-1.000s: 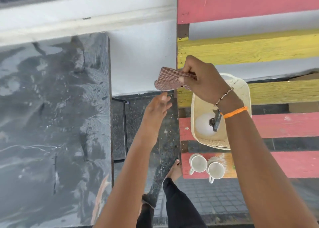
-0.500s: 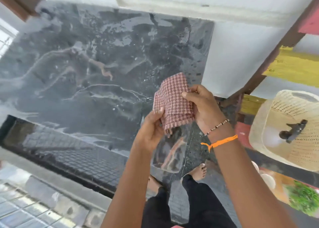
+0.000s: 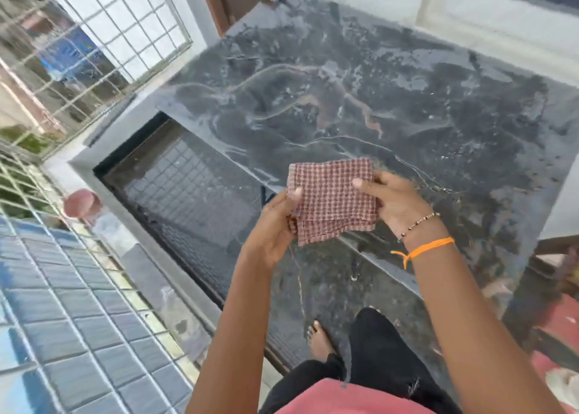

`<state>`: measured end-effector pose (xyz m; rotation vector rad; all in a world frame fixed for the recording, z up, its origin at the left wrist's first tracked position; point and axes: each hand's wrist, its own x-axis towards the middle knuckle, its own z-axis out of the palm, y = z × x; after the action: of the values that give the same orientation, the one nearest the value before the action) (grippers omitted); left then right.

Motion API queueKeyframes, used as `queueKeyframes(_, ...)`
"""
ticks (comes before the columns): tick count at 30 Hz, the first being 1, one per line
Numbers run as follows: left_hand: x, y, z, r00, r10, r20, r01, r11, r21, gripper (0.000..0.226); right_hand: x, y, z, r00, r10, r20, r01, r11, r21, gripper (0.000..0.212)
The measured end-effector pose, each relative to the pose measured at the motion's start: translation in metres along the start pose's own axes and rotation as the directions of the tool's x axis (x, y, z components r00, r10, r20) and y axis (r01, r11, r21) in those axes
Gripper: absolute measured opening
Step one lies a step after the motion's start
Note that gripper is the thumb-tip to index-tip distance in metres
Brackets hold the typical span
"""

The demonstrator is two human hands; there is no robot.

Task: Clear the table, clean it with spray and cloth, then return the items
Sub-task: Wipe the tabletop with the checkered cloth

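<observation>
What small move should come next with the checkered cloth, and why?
Probably lower the folded checkered cloth onto the dark marble tabletop and start wiping. Both the left hand and right hand pinch it just above the near edge, and the bare part of the top shows wet streaks and droplets that look unwiped.

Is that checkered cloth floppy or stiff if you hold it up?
Probably floppy: the checkered cloth lies folded in layers, its lower edge drooping where the left hand and right hand don't support it. Likely light, since fingertips alone pinch it. Its bumpy weave probably isn't slippery.
</observation>
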<state>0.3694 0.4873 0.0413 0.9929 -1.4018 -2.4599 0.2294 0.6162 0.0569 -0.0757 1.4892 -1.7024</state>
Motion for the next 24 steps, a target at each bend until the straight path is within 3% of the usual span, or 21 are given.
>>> queueKeyframes(2, -0.001, 0.010, -0.025, 0.996, -0.001, -0.087, 0.003, 1.000, 0.018, 0.029, 0.015, 0.003, 0.027, 0.999, 0.027, 0.032, -0.026, 0.999, -0.029, 0.011)
queueKeyframes(5, 0.001, 0.023, -0.053, 0.987, 0.021, -0.162, -0.025, 1.000, -0.019, 0.018, 0.036, 0.008, 0.058, 0.993, 0.046, 0.108, -0.034, 0.994, -0.108, 0.011)
queueKeyframes(9, 0.018, 0.044, -0.085, 0.978, 0.026, -0.209, -0.040, 0.997, -0.062, 0.025, 0.064, 0.014, 0.088, 0.964, 0.126, 0.234, -0.013, 0.903, -0.430, 0.028)
queueKeyframes(11, 0.033, 0.057, -0.098, 0.977, 0.017, -0.211, -0.029, 0.998, -0.051, 0.031, 0.082, 0.017, 0.101, 0.954, 0.147, 0.260, 0.005, 0.863, -0.506, 0.036)
queueKeyframes(15, 0.074, 0.091, -0.124, 0.984, -0.020, -0.179, 0.006, 0.997, -0.082, 0.041, 0.129, 0.008, 0.128, 0.976, 0.048, 0.211, 0.044, 0.910, -0.413, 0.040)
queueKeyframes(18, 0.112, 0.121, -0.139, 0.986, -0.038, -0.164, 0.031, 0.999, -0.043, 0.044, 0.168, -0.011, 0.147, 0.990, -0.028, 0.137, 0.080, 0.918, -0.389, 0.031)
queueKeyframes(24, 0.203, 0.179, -0.148, 0.980, -0.101, -0.171, 0.136, 0.969, 0.205, 0.035, 0.238, -0.056, 0.192, 0.987, -0.163, -0.004, 0.155, 0.944, -0.290, 0.023)
